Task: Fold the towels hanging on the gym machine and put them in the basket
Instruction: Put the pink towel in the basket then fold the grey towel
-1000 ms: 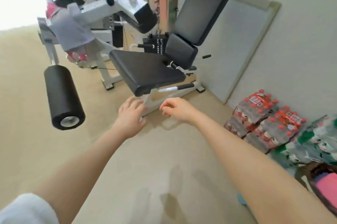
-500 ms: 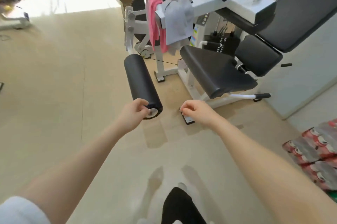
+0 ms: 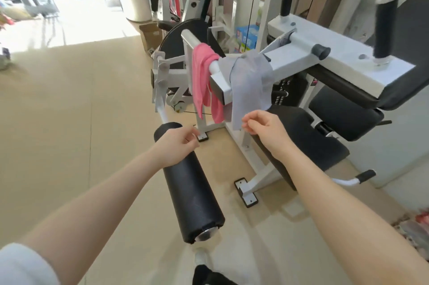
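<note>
Just above the loosely curled, empty right hand (image 3: 263,126) hangs the long grey cloth towel (image 3: 249,86), pink towel (image 3: 204,80) beyond the empty left hand (image 3: 177,143).

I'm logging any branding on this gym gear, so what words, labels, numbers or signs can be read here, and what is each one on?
None can be read in this picture.
Blue box behind the machine: printed lettering, too blurred to read.
Weight stack: pale marks, too small to read.
Cardboard box on the floor: a small dark mark, illegible.
Pink towel and grey towel: no text visible.
</note>
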The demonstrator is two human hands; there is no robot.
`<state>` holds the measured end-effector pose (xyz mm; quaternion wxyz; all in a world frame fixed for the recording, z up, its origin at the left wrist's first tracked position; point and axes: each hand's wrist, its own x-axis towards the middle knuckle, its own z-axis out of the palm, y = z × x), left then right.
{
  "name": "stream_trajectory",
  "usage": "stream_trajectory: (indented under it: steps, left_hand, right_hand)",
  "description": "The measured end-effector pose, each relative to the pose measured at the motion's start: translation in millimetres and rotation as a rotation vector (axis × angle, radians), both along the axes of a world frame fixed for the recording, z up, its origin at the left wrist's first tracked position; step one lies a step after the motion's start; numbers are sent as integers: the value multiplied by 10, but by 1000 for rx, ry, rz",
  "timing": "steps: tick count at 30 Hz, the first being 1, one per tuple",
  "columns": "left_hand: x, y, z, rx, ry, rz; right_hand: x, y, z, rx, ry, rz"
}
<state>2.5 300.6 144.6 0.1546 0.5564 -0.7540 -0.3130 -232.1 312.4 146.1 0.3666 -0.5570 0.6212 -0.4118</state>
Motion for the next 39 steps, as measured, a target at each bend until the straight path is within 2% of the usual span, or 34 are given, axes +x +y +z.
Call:
stream_trajectory:
  steps: [2, 7, 9, 11, 12, 14, 18, 21, 26, 29, 31, 35, 38, 39]
  left_hand:
    - [17, -389, 64, -6, -16, -45]
    - [-18, -1088, 104, -76, 106, -111]
    - [-41, -1305, 81, -146, 124, -165]
    - [-55, -1534, 77, -229, 138, -252]
    - [-65, -1663, 79, -270, 138, -320]
    - [-84, -1890, 95, -351, 123, -472]
    - [-150, -2257, 171, -479, 121, -662]
    - [-214, -2498, 200, -519, 25, -852]
    - [-222, -2700, 168, -564, -47, -1019]
    - [-184, -2726, 125, -541, -25, -1048]
    - [-171, -2742, 100, -531, -53, -1065]
    - [-172, -2708, 84, -517, -116, -1058]
    - [-190, -2606, 58, -505, -150, -1012]
    - [-203, -2572, 60, -506, -168, -1002]
  right_hand:
    - [65, -281, 154, -44, -41, 0]
    - [208, -764, 374, -125, -32, -89]
    - [240, -881, 378, -190, 174, -214]
    - [253, -996, 376, -246, 465, -370]
    - [262, -1062, 372, -223, 577, -438]
    - [288, -1161, 350, -82, 648, -534]
    - [415, -1259, 337, 71, 591, -670]
    - [617, -1337, 386, 106, 575, -762]
    - [924, -1531, 366, 256, 892, -734]
    - [993, -1589, 322, 228, 990, -795]
    - [1010, -1555, 304, 173, 931, -844]
    - [1124, -1292, 346, 3, 455, -920]
    - [1210, -1059, 386, -109, 248, -999]
    - [1241, -972, 373, -151, 125, -1033]
